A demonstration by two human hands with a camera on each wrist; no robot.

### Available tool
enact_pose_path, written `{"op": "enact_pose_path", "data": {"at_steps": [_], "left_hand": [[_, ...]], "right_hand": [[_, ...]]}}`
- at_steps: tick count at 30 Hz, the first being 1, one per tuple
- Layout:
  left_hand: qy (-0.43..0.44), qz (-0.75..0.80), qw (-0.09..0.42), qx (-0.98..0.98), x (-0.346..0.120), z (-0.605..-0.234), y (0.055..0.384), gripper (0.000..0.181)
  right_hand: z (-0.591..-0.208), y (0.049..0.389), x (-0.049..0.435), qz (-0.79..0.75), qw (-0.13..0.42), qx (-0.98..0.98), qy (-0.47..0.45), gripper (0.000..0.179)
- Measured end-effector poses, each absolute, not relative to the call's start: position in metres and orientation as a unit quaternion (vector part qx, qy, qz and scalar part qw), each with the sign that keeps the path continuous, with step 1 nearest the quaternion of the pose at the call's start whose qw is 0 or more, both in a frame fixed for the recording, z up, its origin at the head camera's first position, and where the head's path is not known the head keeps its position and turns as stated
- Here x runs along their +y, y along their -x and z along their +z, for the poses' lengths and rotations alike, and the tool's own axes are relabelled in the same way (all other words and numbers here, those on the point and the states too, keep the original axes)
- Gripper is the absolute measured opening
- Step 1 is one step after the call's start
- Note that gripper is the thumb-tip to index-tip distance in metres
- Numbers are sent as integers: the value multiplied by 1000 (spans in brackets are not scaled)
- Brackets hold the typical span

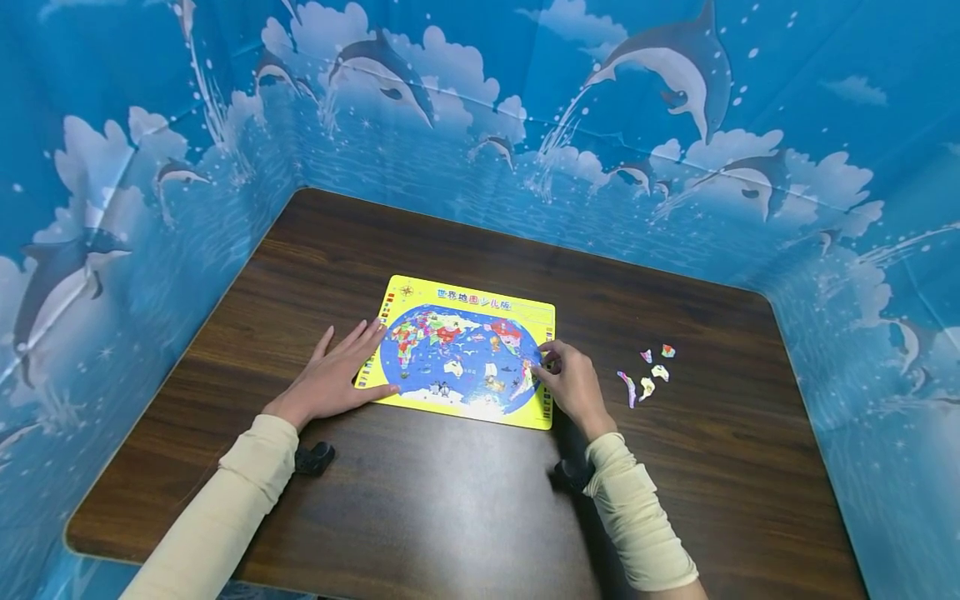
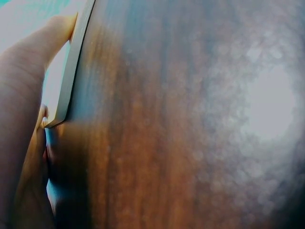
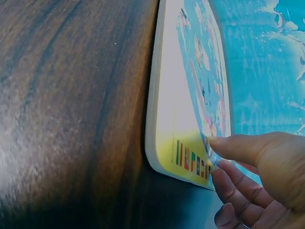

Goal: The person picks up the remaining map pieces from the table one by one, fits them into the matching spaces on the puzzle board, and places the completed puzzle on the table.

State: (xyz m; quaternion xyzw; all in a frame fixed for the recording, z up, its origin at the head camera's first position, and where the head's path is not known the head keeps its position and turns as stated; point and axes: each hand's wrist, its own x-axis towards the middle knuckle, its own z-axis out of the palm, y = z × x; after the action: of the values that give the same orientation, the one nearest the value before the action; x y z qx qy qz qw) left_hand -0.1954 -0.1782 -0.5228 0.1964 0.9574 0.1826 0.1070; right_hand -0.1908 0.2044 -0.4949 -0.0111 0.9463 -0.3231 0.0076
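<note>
A yellow-bordered world map puzzle board [image 1: 472, 421] lies flat on the dark table. My left hand [image 1: 333, 375] rests along its left edge with fingers spread, thumb over the bottom left part; in the left wrist view the thumb [image 2: 52, 36] touches the board's edge. At the map's right side my right hand [image 1: 573, 383] has thumb and forefinger brought together. In the right wrist view those fingertips pinch a small puzzle piece [image 3: 213, 156] against the board, mostly hidden. A colourful piece [image 1: 522, 382] shows just left of that hand.
Several loose puzzle pieces [image 1: 647, 387] lie on the wooden table [image 1: 465, 500] to the right of my right hand. Blue dolphin-printed cloth [image 1: 465, 100] surrounds the table's back and sides. Black wrist devices [image 1: 315, 458] sit below each wrist.
</note>
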Motion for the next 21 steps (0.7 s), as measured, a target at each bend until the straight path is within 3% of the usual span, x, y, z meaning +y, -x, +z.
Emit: {"op": "enact_pose_path", "data": {"at_steps": [13, 21], "left_hand": [[-200, 186, 105, 956, -178, -525, 194, 105], [-198, 184, 104, 957, -179, -524, 197, 105]], "right_hand": [[-496, 190, 204, -321, -1, 947, 12, 31], [-487, 179, 241, -316, -81, 943, -63, 21]]}}
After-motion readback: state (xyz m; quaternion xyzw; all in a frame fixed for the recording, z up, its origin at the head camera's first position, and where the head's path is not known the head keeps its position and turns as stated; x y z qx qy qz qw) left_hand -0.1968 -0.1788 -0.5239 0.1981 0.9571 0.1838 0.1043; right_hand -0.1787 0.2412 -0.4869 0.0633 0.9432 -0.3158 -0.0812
